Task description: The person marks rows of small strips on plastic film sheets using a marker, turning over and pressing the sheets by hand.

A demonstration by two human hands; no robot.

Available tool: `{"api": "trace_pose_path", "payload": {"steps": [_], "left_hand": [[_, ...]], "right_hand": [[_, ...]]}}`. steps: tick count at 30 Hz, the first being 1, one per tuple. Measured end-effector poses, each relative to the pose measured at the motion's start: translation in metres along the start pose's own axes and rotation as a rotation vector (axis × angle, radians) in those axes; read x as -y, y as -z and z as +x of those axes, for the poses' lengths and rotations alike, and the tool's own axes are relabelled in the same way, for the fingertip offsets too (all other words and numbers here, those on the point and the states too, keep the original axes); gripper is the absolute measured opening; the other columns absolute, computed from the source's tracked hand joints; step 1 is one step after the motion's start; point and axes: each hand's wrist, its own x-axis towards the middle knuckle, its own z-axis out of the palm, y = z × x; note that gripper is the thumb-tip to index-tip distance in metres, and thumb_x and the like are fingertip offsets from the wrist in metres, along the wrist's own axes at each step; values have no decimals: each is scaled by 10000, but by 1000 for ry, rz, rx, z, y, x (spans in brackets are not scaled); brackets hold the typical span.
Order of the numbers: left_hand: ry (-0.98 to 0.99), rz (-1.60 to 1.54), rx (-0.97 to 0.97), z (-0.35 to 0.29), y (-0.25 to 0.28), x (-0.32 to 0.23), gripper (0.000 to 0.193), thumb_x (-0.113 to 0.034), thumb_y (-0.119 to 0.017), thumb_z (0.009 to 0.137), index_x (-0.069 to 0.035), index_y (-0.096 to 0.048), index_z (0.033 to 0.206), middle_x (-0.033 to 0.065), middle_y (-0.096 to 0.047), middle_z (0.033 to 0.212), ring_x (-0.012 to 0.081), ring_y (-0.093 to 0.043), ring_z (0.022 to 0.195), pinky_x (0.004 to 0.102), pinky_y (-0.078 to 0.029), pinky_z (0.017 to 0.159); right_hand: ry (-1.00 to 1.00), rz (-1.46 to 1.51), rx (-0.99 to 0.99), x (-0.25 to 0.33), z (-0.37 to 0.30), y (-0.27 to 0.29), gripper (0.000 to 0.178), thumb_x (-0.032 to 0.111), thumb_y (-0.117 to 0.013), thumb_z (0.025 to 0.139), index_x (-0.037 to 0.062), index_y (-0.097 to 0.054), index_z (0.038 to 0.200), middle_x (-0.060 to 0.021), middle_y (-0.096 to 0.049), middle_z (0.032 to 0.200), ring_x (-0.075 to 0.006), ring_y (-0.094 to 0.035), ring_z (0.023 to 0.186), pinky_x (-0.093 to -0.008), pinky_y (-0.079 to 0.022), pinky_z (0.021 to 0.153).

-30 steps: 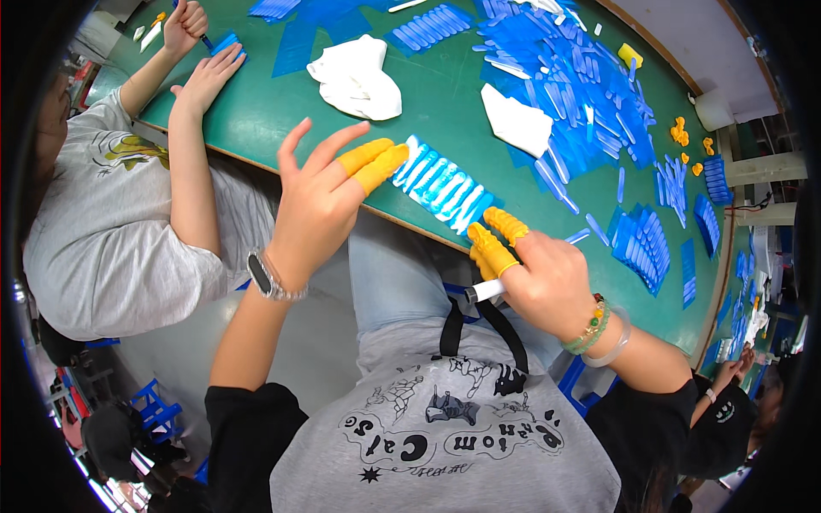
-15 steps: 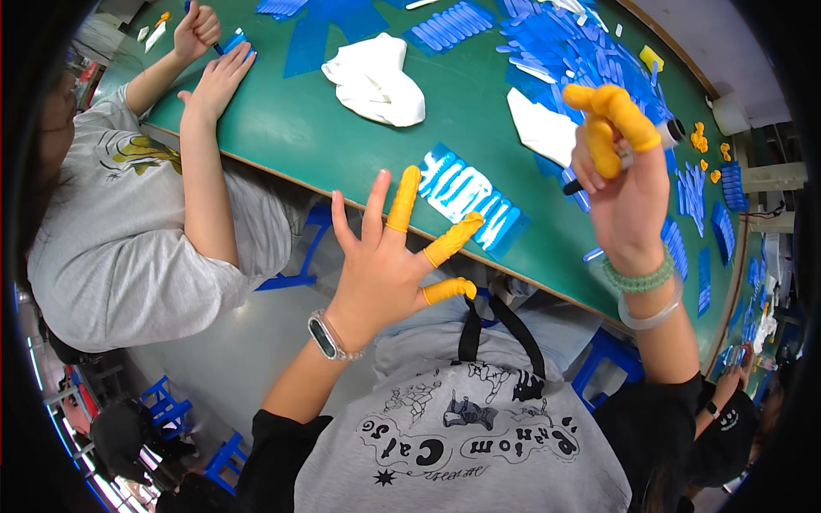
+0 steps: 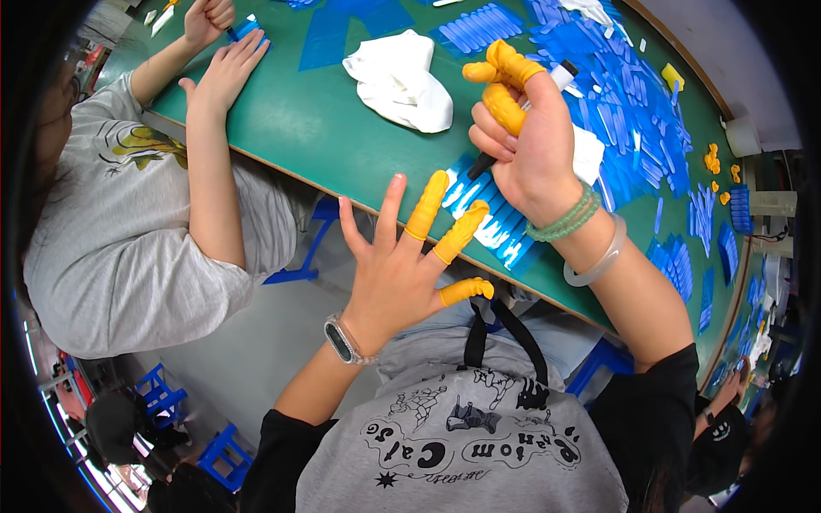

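Observation:
My right hand [image 3: 534, 145], with yellow finger cots on its thumb and first two fingers, is closed around a pen-shaped tool [image 3: 563, 75] with a white barrel and black ends. Its lower black end reaches a blue sheet of narrow strips [image 3: 513, 244], which lies at the near table edge and shines with white glare. The hand hides part of that sheet. Beside its left end, my left hand [image 3: 398, 269] is spread open, also with yellow cots on thumb and two fingers. Its index fingertip overlaps the sheet; I cannot tell whether it touches.
A crumpled white cloth [image 3: 398, 81] lies on the green table [image 3: 291, 120]. Blue strips [image 3: 633, 111] are heaped at the back right, near a yellow block [image 3: 672, 77] and loose yellow finger cots [image 3: 712, 158]. On my left a co-worker [image 3: 145, 231] handles another blue piece.
My right hand has moved left and down with the pen-shaped tool, from beside the blue sheet to over it. My left hand stays spread; the whole view has shifted slightly.

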Motion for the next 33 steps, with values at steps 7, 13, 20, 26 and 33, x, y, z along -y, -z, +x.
{"api": "trace_pose_path", "payload": {"steps": [7,13,20,26,33], "left_hand": [[11,0,-23,2,0,-1,647,-722,-617,784,-329,-648,1297,101,-436,1523,399,-266,1455,729,-6,1094],[3,57,-27,-2,-7,3,511,-544,-701,807,-373,-645,1285,88,-454,1507,367,-282,1459,742,-18,1089],[3,37,-22,-1,-6,3,496,-457,-741,790,-377,-653,1271,100,-470,1482,362,-302,1454,755,-42,1085],[38,-28,-54,5,3,-4,466,-411,-700,824,-386,-641,1285,94,-476,1486,335,-328,1452,775,-84,1068],[18,50,-46,4,3,0,513,-473,-740,783,-422,-640,1283,105,-463,1494,377,-293,1456,760,-61,1086]], "right_hand": [[-2,-124,30,-9,5,4,371,288,-404,1030,-9,-626,1035,31,-339,576,-59,-224,422,-233,-191,408],[34,-228,179,-26,-15,-16,349,306,-487,1021,9,-651,940,38,-335,543,-67,-262,401,-255,-193,398],[82,-299,196,-27,-9,-7,341,283,-483,1013,-18,-632,953,37,-404,576,-66,-286,408,-257,-195,396],[61,-271,203,-10,12,16,321,299,-507,1012,2,-624,989,32,-422,580,-68,-298,409,-255,-200,396],[94,-293,153,-8,2,16,332,302,-526,1012,-6,-644,973,39,-389,574,-58,-284,410,-251,-184,401]]}}
